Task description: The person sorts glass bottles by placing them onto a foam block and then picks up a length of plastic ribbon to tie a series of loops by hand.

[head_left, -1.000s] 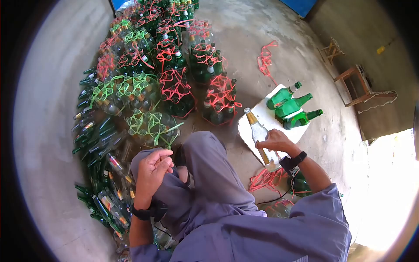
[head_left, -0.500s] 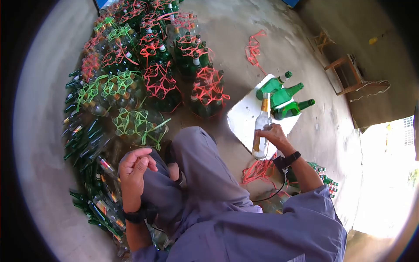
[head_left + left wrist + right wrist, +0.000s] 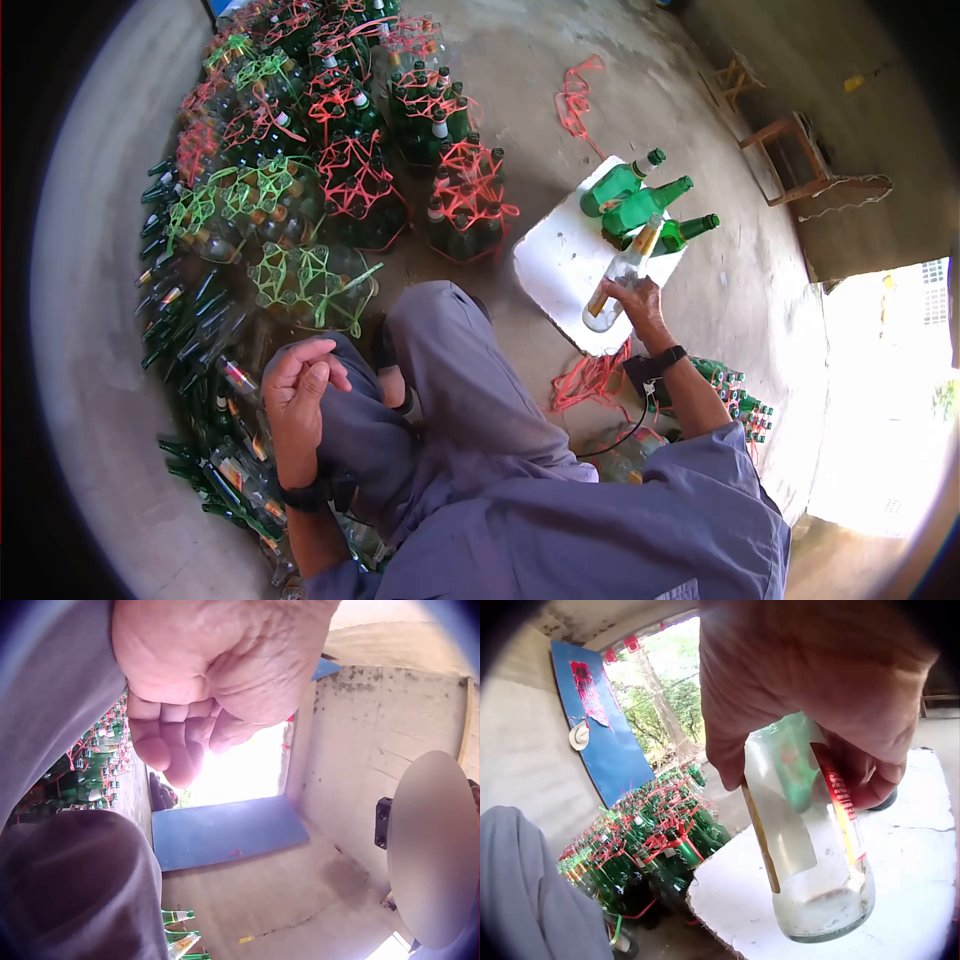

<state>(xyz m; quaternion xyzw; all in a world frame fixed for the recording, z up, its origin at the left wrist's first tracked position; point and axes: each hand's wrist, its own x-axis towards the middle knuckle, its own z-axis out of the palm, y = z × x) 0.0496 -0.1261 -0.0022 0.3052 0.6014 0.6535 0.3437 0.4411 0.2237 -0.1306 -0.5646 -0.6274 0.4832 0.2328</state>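
Observation:
A clear glass bottle (image 3: pixel 627 266) with a gold neck label is gripped round its body by my right hand (image 3: pixel 642 308). It tilts over the white foam board (image 3: pixel 553 262), its neck pointing away and overlapping the nearest of three green bottles (image 3: pixel 645 207) in the head view. Those green bottles lie side by side on the board's far end. In the right wrist view, the clear bottle's base (image 3: pixel 821 911) faces down, with a red-and-yellow label on its side. My left hand (image 3: pixel 298 395) is held near the left knee, fingers loosely bent, with nothing in it.
Bundles of bottles tied with red and green strips (image 3: pixel 365 190) stand on the floor ahead and left. Loose bottles (image 3: pixel 190 330) are stacked along the left wall. Red strips (image 3: pixel 590 380) lie beside the board, near more green bottles (image 3: pixel 740 395). A wooden stool (image 3: pixel 790 160) stands far right.
My right hand has turned the clear bottle so its neck swings from far left towards the far right, near the green bottles. The left hand keeps its pose; the head view has shifted slightly.

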